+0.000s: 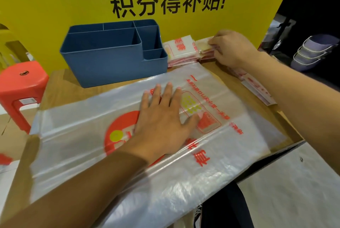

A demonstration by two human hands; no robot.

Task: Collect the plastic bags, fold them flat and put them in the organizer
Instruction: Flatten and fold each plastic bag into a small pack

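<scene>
A large clear plastic bag (217, 158) with red print lies spread flat across the wooden table (60, 88). My left hand (161, 121) rests on its middle, palm down with straight spread fingers. At the back right, my right hand (230, 47) pinches a small folded bag (203, 45) on top of a stack. A second stack of folded bags (181, 51) sits just left of it, beside the blue organizer (114, 56), whose compartments look empty.
More folded bags (257, 90) lie along the table's right edge. A red plastic stool (20, 88) stands at the left. A yellow board with black characters (165, 1) backs the table. Stacked purple bowls (312, 51) sit on a dark shelf at the right.
</scene>
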